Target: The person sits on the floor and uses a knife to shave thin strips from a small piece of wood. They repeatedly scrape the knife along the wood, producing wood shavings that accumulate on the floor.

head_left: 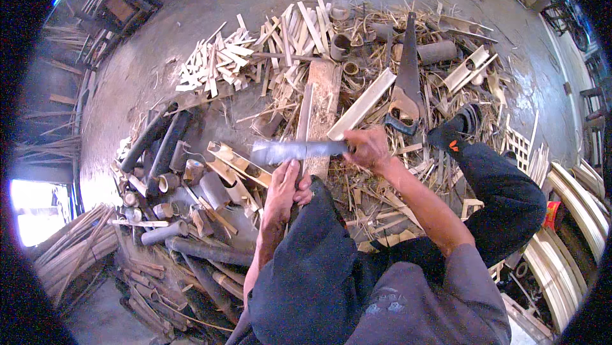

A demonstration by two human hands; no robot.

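Observation:
My right hand [368,147] is closed round the handle of a broad-bladed knife [293,150]. The blade points left and lies across a narrow bamboo strip [305,112], its left part smeared by glare or motion. Just below the blade, my left hand [291,186] is closed on the near end of that strip. The strip runs away from me along the left edge of a wooden plank [324,93] dusted with shavings. A split bamboo length [362,104] slants beside the plank on the right.
A handsaw [407,77] lies on scraps beyond my right hand. Pale bamboo slats [220,58] are heaped at the far left. Cut bamboo tubes [167,182] crowd the left side. Long bent strips [561,268] stand at the right. My dark-trousered leg [500,186] stretches over the litter.

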